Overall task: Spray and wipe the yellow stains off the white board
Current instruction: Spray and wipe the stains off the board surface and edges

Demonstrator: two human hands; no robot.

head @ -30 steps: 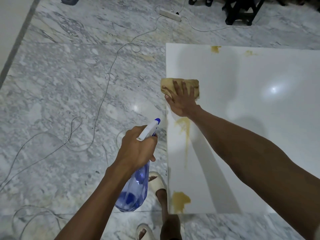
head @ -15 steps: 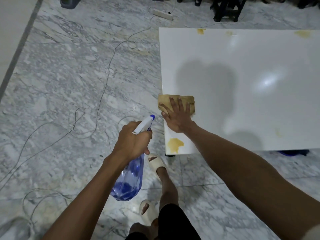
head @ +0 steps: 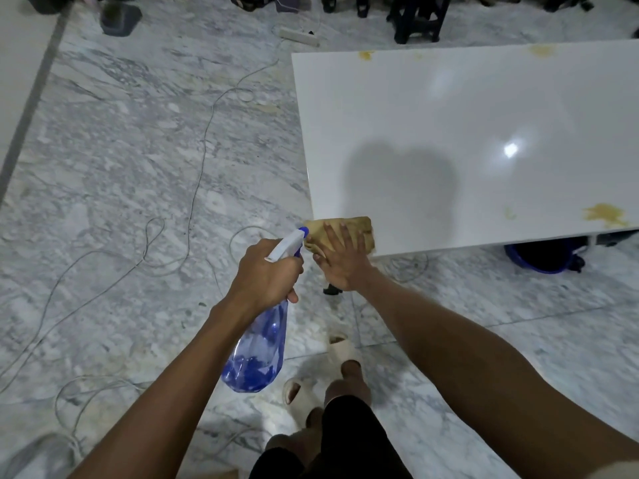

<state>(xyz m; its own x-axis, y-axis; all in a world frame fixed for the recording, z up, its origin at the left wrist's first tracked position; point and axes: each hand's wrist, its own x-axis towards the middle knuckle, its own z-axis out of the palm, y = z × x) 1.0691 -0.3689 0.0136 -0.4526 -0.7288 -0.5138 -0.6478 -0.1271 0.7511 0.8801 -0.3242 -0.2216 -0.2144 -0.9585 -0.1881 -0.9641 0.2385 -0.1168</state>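
Note:
The white board [head: 449, 133] lies flat above the marble floor, filling the upper right. Yellow stains show near its front right edge [head: 605, 214] and along its far edge [head: 366, 55]. My right hand [head: 342, 259] presses a yellowish cloth [head: 363, 228] flat, fingers straight, onto the board's near left corner. My left hand [head: 266, 274] grips the neck of a blue spray bottle [head: 257, 350], whose white nozzle points toward the cloth. The corner under the cloth is hidden.
Thin cables [head: 193, 188] snake across the marble floor on the left. A power strip [head: 299, 37] and dark stool legs [head: 420, 19] stand beyond the board. A blue tub [head: 544, 255] sits under the board's front edge. My sandalled feet [head: 342, 354] stand below.
My right hand has dragged the cloth down the board's left edge to the near corner, over the yellow stains there. The view has pulled back. The bottle stays in my left hand.

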